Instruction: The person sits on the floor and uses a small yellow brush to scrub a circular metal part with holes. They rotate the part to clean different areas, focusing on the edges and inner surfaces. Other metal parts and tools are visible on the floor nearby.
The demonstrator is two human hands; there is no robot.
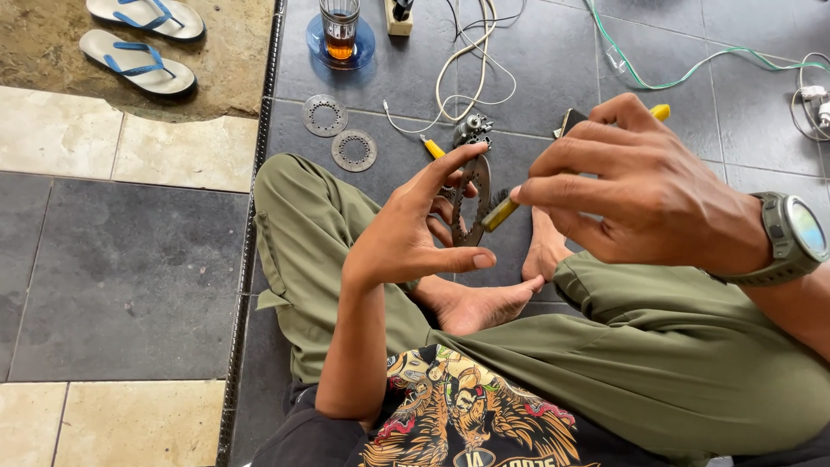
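Cross-legged olive trousers (pixel 605 346) fill the lower frame. At centre, the left hand (pixel 406 233) pinches a perforated metal disc (pixel 475 195) edge-on by its rim. It looks stiff, light and sharp-edged. The right hand (pixel 640 195) grips a yellow-handled brush (pixel 501 210) against it.

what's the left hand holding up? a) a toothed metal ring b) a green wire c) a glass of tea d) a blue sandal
a: the left hand holds a toothed metal ring on edge between its fingertips, while the right hand puts a yellow-handled brush against it; the glass stands on the floor.
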